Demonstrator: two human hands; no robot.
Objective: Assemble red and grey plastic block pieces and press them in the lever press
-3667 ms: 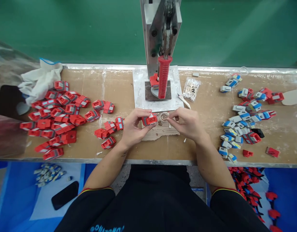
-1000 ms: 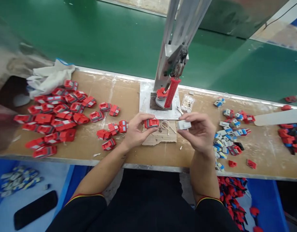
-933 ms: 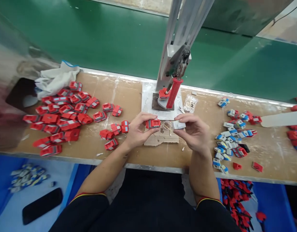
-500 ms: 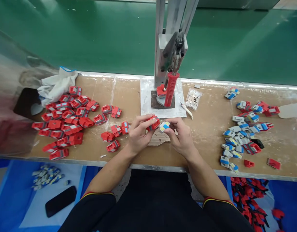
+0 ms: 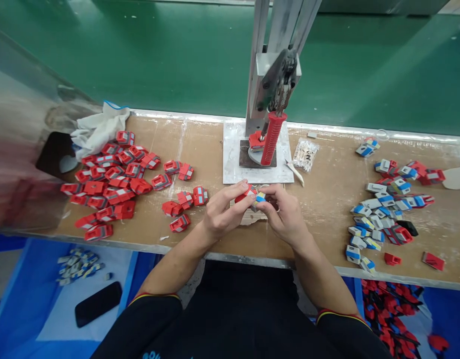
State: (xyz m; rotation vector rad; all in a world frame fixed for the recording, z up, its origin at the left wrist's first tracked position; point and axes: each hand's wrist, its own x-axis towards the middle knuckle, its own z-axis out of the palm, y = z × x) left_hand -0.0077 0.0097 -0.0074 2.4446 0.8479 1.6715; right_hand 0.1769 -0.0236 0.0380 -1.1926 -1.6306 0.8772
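My left hand (image 5: 224, 212) grips a red block (image 5: 248, 191) between thumb and fingers, just in front of the press plate. Pinched in my right hand (image 5: 284, 212) is a small grey block with blue and yellow faces (image 5: 259, 198). The two blocks touch, and the fingers partly hide where they meet. Beyond the hands stands a toggle press with a red handle (image 5: 273, 138), and a red piece (image 5: 256, 141) sits under it on the dark base.
Red blocks (image 5: 115, 182) are heaped at the left beside white gloves (image 5: 100, 130). Cutters (image 5: 296, 172) and bagged cotton swabs (image 5: 305, 154) lie right of the press. Grey-blue blocks (image 5: 375, 205) spread at the right. Blue bins below hold a phone (image 5: 98, 304) and red-black parts (image 5: 392, 311).
The red block and the grey-blue block have come together between my hands. The hands are closer to each other, and the whole view has shifted slightly.
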